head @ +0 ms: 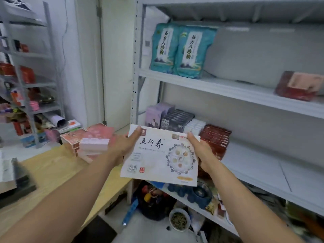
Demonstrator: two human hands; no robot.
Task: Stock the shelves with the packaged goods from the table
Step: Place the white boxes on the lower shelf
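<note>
Both forearms reach in from the bottom edge, and between them I hold a flat white packet with black characters and a round ornamental print (pixel 162 156), tilted face-up in front of the shelving. Left hand (pixel 125 146) grips its left edge, thumb on the top corner; right hand (pixel 201 152) clasps the right edge, fingers hidden beneath. Packet hangs in the air, clear of every surface.

Just behind its top edge, the middle white metal shelf (pixel 263 165) carries lilac cartons (pixel 155 114), black boxes (pixel 177 120), white boxes (pixel 195 127) and dark red boxes (pixel 216 139), packed side by side at the left end. Rightward the board is bare: open room.

Upper shelf (pixel 228 88): two teal pouches (pixel 180 50) upright at left, a red and pink box (pixel 299 85) far right, a wide gap between.

Left of the packet, a yellow wooden table (pixel 57 172) bears stacked pink boxes (pixel 91 141) near its far corner.
</note>
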